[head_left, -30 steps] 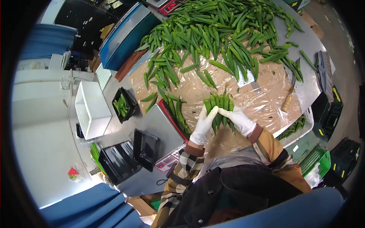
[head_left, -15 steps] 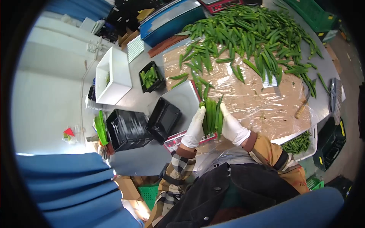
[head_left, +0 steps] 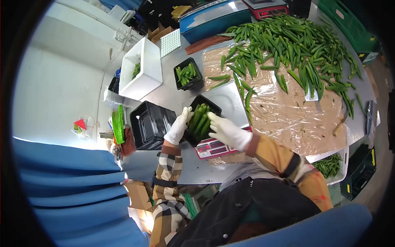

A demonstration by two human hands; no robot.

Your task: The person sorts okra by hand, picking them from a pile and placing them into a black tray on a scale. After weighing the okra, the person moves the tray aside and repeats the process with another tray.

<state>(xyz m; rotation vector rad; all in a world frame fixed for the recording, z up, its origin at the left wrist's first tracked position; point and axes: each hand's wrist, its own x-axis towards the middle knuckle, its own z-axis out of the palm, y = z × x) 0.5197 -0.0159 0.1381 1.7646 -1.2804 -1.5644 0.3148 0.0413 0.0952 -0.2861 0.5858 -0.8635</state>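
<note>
A bunch of green okra pods (head_left: 199,120) lies in a black plastic tray (head_left: 212,104) on the scale's metal plate (head_left: 236,108). My left hand (head_left: 177,128), in a white glove, closes on the left side of the bunch at the tray's edge. From the right, my gloved right hand (head_left: 227,132) presses its fingers against the pods. The scale's red and white panel (head_left: 214,148) shows partly below my right hand. Another black tray with okra (head_left: 189,74) stands behind the scale.
A large okra heap (head_left: 296,49) covers the far side of the plastic-wrapped cardboard (head_left: 288,127). Left of the scale are stacked black trays (head_left: 150,125) and a white foam box (head_left: 142,76). A knife (head_left: 340,124) lies at right, near a white basket of okra (head_left: 343,164).
Both hands have moved left with the okra bunch, from above the scale's right side into the black tray. The view has shifted, and the tray now sits under the bunch.
</note>
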